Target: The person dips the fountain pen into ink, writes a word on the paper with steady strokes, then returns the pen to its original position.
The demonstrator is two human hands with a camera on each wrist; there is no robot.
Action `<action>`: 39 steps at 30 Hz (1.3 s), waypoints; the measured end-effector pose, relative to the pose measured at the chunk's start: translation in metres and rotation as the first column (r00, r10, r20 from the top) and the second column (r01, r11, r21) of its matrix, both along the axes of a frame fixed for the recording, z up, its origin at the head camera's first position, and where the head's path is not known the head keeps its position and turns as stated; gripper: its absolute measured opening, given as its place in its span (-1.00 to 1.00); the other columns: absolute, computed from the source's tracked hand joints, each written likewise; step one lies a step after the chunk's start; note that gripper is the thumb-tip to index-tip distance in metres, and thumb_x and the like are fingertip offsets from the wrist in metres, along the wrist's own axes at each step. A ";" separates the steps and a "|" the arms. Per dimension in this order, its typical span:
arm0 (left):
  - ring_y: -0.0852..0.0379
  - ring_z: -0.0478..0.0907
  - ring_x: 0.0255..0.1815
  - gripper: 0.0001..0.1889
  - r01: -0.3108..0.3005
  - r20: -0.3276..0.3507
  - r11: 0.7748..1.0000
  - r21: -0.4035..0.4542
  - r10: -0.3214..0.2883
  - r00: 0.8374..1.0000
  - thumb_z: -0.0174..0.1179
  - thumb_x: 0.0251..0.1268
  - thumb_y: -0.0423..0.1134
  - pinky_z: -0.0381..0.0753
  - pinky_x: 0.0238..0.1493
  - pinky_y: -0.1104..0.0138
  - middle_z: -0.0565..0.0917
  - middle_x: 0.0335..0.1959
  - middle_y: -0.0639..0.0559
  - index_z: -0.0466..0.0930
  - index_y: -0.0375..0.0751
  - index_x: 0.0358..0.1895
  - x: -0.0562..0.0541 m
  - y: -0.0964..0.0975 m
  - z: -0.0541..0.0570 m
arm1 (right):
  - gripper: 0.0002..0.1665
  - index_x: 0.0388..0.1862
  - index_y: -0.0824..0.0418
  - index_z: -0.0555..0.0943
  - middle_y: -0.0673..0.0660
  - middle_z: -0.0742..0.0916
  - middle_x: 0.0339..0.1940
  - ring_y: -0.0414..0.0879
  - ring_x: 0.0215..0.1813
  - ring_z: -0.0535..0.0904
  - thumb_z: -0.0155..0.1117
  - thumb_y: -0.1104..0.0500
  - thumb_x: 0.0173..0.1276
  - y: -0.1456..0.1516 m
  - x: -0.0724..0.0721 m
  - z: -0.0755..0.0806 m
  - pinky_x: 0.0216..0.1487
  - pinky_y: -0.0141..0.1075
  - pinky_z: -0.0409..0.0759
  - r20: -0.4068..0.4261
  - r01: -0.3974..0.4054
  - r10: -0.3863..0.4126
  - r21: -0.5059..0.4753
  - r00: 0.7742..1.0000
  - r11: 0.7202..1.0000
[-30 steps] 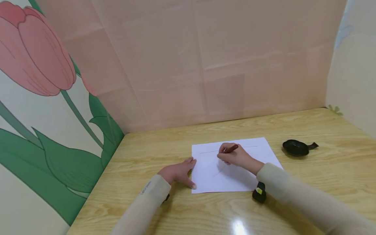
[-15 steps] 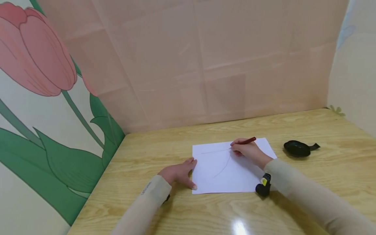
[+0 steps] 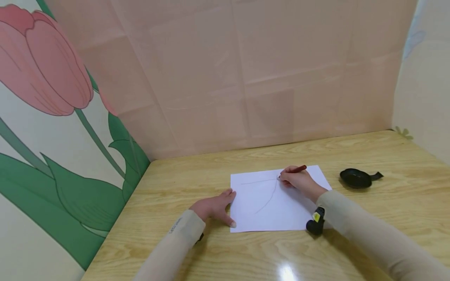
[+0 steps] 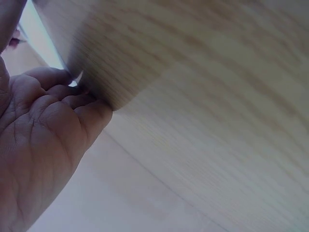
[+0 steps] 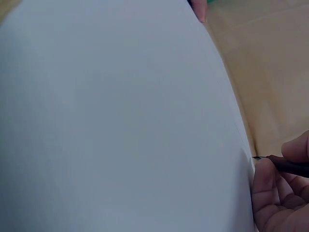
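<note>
A white sheet of paper [image 3: 253, 224] lies on the wooden table, with a thin straight line across its upper part and a curved line [image 3: 272, 197] rising to meet it. My right hand [image 3: 299, 181] pinches a dark red pen [image 3: 300, 169] above the upper right of the sheet. In the right wrist view the pen's dark point [image 5: 258, 157] shows right at the paper, between thumb and fingertips. My left hand [image 3: 214, 207] rests at the sheet's left edge, thumb and fingers spread over the border. Its palm [image 4: 38, 140] faces the left wrist camera, fingertips at the paper's edge.
A small black pan-shaped dish [image 3: 355, 178] with a short handle stands right of the sheet. Behind the wooden table [image 3: 175, 175] hangs a pinkish sheet [image 3: 263, 78]. A wall painted with tulips [image 3: 52, 70] borders the left side.
My right hand has moved up and right with the pen, and the curved line now reaches the straight one. In the last half second it shifted slightly right. The left hand stays put.
</note>
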State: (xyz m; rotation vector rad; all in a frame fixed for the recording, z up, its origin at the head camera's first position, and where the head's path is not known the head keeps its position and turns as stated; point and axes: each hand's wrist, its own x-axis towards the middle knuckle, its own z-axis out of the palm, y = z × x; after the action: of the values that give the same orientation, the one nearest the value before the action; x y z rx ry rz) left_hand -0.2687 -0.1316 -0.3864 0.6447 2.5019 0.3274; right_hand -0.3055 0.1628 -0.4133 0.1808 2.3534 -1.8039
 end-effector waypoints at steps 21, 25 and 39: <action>0.08 -0.27 0.51 0.09 0.010 0.004 1.000 0.021 -0.010 1.000 0.40 -0.04 -0.01 -0.11 0.44 0.20 -0.19 0.51 -0.06 -0.17 -0.22 0.47 -0.001 0.000 -0.001 | -0.79 -0.18 0.28 0.50 0.05 0.56 -0.44 -0.11 -0.35 0.45 0.13 0.16 0.29 0.000 0.000 0.000 -0.33 -0.34 0.41 0.020 -0.020 0.018 0.071 1.000 0.997; 0.10 -0.26 0.51 0.09 0.003 0.002 1.000 0.018 -0.003 1.000 0.40 -0.05 -0.01 -0.11 0.44 0.21 -0.18 0.51 -0.04 -0.15 -0.20 0.48 0.000 0.000 -0.002 | -0.79 -0.18 0.28 0.50 0.04 0.56 -0.47 -0.12 -0.38 0.44 0.13 0.16 0.29 0.000 0.002 0.001 -0.35 -0.34 0.41 0.021 -0.023 0.022 0.064 1.000 0.998; 0.12 -0.27 0.51 0.11 0.000 0.006 1.000 0.015 0.000 1.000 0.40 -0.06 0.02 -0.12 0.44 0.21 -0.19 0.52 -0.03 -0.17 -0.18 0.48 -0.002 -0.001 -0.004 | -0.75 -0.14 0.30 0.49 0.04 0.58 -0.47 -0.14 -0.42 0.46 0.12 0.15 0.31 0.000 0.004 0.000 -0.39 -0.34 0.45 0.025 -0.029 0.028 0.042 0.999 0.999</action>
State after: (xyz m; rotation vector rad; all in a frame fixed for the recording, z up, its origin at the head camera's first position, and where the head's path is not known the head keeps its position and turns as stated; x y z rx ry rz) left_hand -0.2710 -0.1323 -0.3906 0.6484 2.4958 0.3474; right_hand -0.3019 0.1628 -0.4130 0.1724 2.3666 -1.7296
